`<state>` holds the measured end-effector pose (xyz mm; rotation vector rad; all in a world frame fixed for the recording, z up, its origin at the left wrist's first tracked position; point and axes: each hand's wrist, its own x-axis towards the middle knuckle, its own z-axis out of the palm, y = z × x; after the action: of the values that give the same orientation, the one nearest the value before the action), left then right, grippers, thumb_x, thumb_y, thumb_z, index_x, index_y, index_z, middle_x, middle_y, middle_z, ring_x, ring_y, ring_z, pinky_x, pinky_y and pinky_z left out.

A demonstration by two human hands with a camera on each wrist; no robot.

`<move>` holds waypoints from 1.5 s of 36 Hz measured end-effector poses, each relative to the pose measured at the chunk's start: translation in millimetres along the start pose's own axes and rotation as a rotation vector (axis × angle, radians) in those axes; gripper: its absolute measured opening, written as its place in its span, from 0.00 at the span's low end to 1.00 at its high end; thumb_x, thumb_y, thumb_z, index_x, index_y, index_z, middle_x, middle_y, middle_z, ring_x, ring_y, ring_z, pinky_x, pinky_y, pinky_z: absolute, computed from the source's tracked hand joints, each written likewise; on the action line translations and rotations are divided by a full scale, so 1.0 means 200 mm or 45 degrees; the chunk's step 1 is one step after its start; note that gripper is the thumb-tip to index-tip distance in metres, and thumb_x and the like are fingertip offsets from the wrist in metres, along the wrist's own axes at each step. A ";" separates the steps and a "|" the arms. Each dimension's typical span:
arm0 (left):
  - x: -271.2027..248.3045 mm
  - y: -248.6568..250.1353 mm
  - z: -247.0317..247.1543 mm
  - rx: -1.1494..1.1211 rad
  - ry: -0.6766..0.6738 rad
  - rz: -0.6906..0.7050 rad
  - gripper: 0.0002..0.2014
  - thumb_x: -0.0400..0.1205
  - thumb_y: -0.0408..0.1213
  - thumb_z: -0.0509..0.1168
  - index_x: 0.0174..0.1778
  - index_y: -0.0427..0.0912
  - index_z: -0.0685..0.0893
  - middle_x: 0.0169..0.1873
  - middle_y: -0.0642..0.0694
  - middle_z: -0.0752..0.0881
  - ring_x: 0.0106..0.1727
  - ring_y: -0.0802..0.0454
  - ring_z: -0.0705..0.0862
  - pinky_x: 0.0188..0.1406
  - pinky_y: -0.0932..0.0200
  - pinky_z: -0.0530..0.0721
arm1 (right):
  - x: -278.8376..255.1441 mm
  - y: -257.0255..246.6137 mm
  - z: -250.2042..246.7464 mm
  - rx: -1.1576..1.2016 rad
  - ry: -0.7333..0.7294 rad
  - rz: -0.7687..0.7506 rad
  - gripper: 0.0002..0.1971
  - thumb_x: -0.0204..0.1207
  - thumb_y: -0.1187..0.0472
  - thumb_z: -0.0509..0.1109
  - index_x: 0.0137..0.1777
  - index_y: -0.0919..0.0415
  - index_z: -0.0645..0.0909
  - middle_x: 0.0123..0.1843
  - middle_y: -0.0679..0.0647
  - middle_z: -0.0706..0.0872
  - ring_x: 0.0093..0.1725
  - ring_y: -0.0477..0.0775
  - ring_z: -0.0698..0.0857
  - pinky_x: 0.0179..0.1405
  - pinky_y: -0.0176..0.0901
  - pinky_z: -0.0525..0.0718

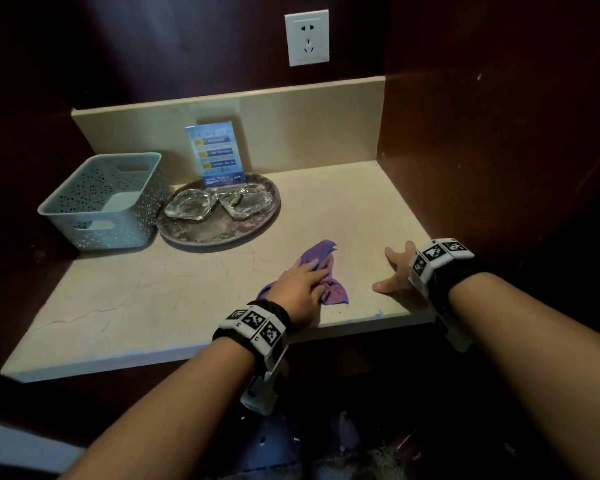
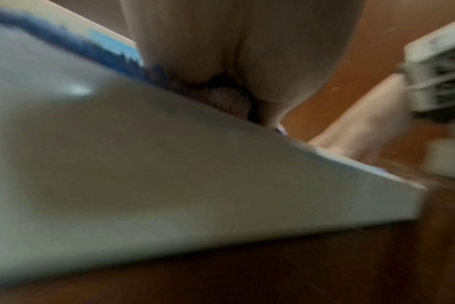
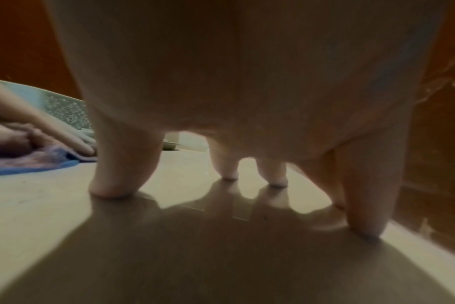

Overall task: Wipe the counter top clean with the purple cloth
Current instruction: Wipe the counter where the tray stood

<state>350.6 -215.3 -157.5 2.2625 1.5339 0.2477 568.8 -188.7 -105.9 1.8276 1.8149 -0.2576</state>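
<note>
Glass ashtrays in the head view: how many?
2. The left ashtray sits on the round tray nearest the basket; the right ashtray sits beside it on the same tray, in front of the blue card. None looks hidden.

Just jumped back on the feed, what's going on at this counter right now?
A person looks mid-wipe on the beige stone counter top. Their left hand bears down on the crumpled purple cloth near the front edge, fingers bunched into it. The right hand holds nothing; its spread fingertips are planted on the counter right of the cloth. Back left sit a pale green perforated plastic basket and a round dark tray holding two clear glass ashtrays, a blue card behind them.
</note>
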 end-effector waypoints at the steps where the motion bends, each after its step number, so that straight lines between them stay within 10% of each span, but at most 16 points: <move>1: -0.01 0.03 0.01 -0.011 0.002 0.021 0.19 0.85 0.40 0.57 0.73 0.47 0.76 0.79 0.44 0.68 0.83 0.46 0.60 0.82 0.50 0.58 | 0.00 0.00 0.00 0.013 0.003 0.007 0.50 0.70 0.24 0.57 0.85 0.49 0.44 0.85 0.61 0.55 0.80 0.64 0.64 0.72 0.58 0.69; 13: -0.20 0.34 0.18 -0.327 0.099 0.321 0.16 0.82 0.34 0.64 0.65 0.41 0.84 0.68 0.46 0.83 0.74 0.53 0.76 0.72 0.62 0.73 | 0.01 -0.01 0.11 -0.008 0.208 -0.018 0.41 0.75 0.33 0.52 0.85 0.48 0.48 0.78 0.72 0.63 0.73 0.72 0.71 0.71 0.62 0.70; 21: -0.17 0.17 -0.05 -0.369 0.338 0.141 0.13 0.80 0.34 0.64 0.59 0.41 0.87 0.64 0.45 0.86 0.67 0.49 0.83 0.66 0.59 0.78 | -0.04 0.04 0.06 0.045 0.046 -0.009 0.51 0.66 0.21 0.56 0.84 0.45 0.46 0.86 0.60 0.50 0.82 0.64 0.60 0.78 0.61 0.61; 28: -0.06 0.17 0.06 -0.028 0.142 0.088 0.13 0.82 0.38 0.60 0.59 0.43 0.85 0.68 0.42 0.81 0.72 0.43 0.76 0.65 0.49 0.78 | -0.05 0.09 0.15 0.120 -0.003 0.053 0.48 0.69 0.23 0.54 0.84 0.45 0.44 0.86 0.55 0.42 0.83 0.64 0.56 0.79 0.62 0.60; 39: -0.25 0.33 0.25 -0.321 0.016 0.584 0.17 0.81 0.38 0.61 0.65 0.49 0.83 0.65 0.50 0.85 0.68 0.52 0.82 0.65 0.59 0.80 | -0.06 0.08 0.22 0.146 0.078 0.077 0.44 0.73 0.28 0.56 0.84 0.49 0.50 0.85 0.61 0.51 0.80 0.70 0.62 0.76 0.61 0.64; 47: -0.23 0.14 -0.02 -0.370 0.500 0.283 0.17 0.80 0.31 0.63 0.64 0.44 0.84 0.68 0.49 0.82 0.69 0.57 0.78 0.63 0.76 0.67 | -0.09 0.10 0.18 0.149 -0.018 0.098 0.48 0.71 0.24 0.54 0.85 0.46 0.43 0.86 0.56 0.42 0.84 0.65 0.54 0.81 0.61 0.57; 54: -0.21 0.16 0.13 -0.098 0.248 0.304 0.19 0.78 0.36 0.57 0.62 0.41 0.85 0.70 0.47 0.81 0.73 0.43 0.77 0.70 0.56 0.74 | -0.10 0.08 0.18 0.159 -0.020 0.100 0.49 0.70 0.23 0.55 0.84 0.46 0.43 0.86 0.56 0.42 0.83 0.65 0.54 0.81 0.59 0.57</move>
<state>371.0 -269.9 -165.3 2.4169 1.3146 0.6003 591.8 -222.0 -121.8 1.9716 1.7473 -0.3615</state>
